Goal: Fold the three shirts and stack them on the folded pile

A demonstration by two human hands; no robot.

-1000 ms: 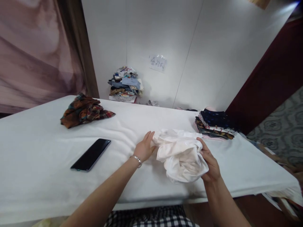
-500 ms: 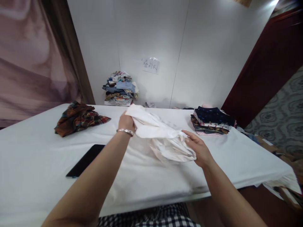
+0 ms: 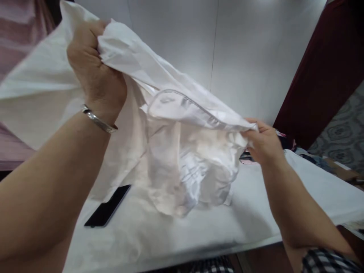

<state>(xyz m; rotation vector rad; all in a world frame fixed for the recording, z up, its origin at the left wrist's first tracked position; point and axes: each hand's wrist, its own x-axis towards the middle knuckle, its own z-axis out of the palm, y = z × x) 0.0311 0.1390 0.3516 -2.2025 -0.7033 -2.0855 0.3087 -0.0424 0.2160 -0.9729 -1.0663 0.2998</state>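
Note:
A white shirt (image 3: 165,72) hangs stretched in the air between my two hands, its lower folds loose above the table. My left hand (image 3: 96,64), raised high at the upper left, is closed around the cloth, and part of the shirt flares out to the left behind it. Lower down on the right, my right hand (image 3: 261,138) pinches another edge of the shirt. A curved, collar-like band with a dark edge shows between them. The fabric is partly blurred by motion.
A dark flat tablet or phone (image 3: 106,210) lies on the white-covered table (image 3: 256,216) below my left forearm. A stack of folded clothes (image 3: 286,140) is partly hidden behind my right hand. A pale panelled wall (image 3: 244,57) stands behind.
The white shirt has been lifted and spread wide. My left hand rose and moved left, while my right hand moved right and up. The cloth now blocks the brown plaid garment and the clothes pile.

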